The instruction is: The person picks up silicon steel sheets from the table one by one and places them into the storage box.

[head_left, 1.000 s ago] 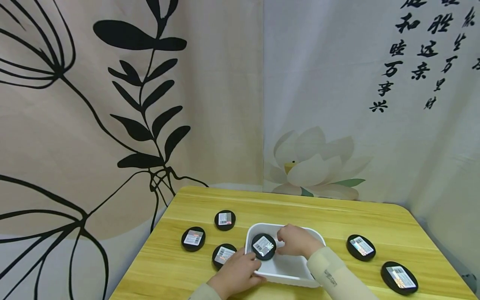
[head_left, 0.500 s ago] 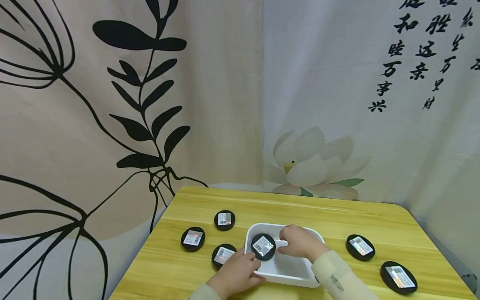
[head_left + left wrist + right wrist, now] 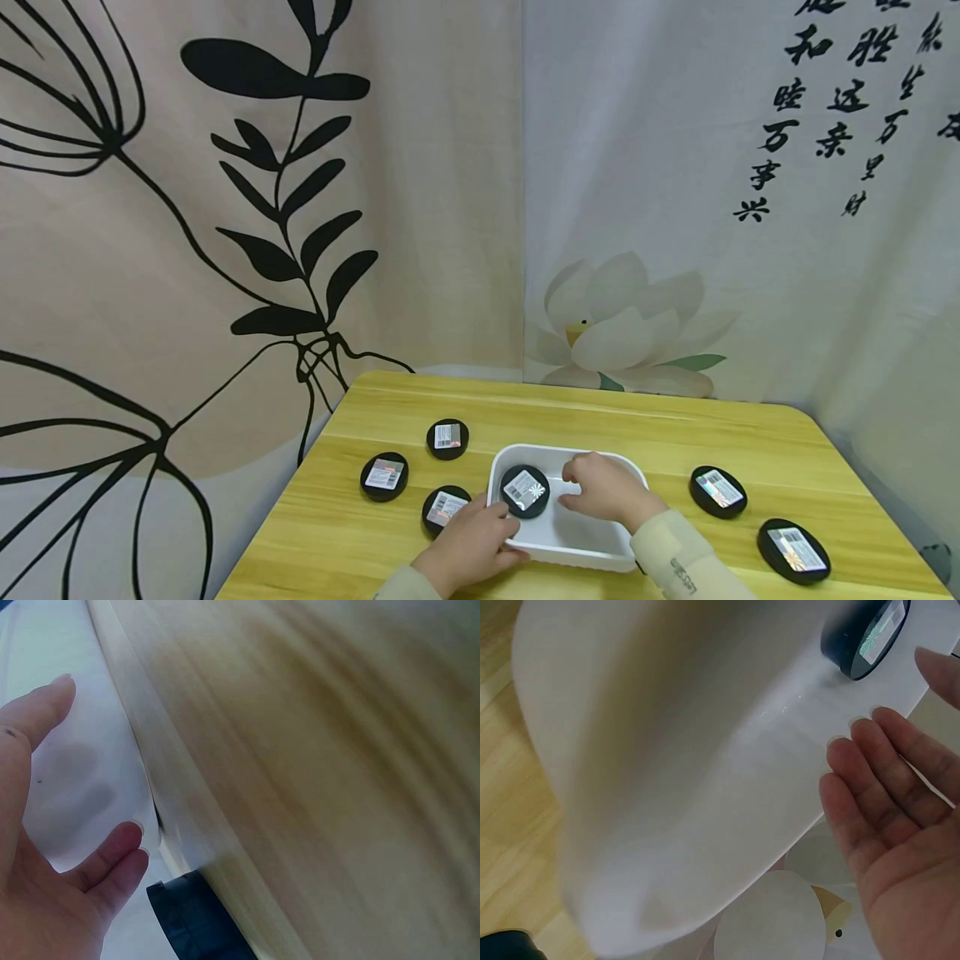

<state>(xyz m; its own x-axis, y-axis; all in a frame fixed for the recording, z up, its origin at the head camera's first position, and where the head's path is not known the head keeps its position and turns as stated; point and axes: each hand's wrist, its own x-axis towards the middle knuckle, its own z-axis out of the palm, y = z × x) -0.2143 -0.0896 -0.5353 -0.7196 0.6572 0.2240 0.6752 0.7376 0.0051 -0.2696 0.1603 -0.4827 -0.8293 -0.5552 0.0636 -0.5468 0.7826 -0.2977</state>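
My left hand (image 3: 474,546) holds the near left corner of a white plastic tray (image 3: 573,557), fingers at its left side and thumb at its front wall. Inside the tray's left end, a black round disc (image 3: 525,492) lies with its barcode label up. Over the tray's middle, my right hand (image 3: 609,490) hovers just right of this disc, with nothing in its grasp. The right wrist view shows that hand's fingers (image 3: 889,799) extended, apart from the disc (image 3: 874,637). In the left wrist view, another black disc (image 3: 201,919) is beside the fingers (image 3: 112,874).
Left of the tray, black labelled discs lie on the wooden table (image 3: 360,550): one at the back (image 3: 447,438), one farther left (image 3: 384,476), one partly behind my left hand (image 3: 444,507). Two more discs (image 3: 717,492) (image 3: 793,551) lie right. A printed curtain (image 3: 450,208) hangs behind.
My right hand has drawn slightly to the right, away from the disc in the tray. The left hand keeps its place on the tray, and the discs stay put.
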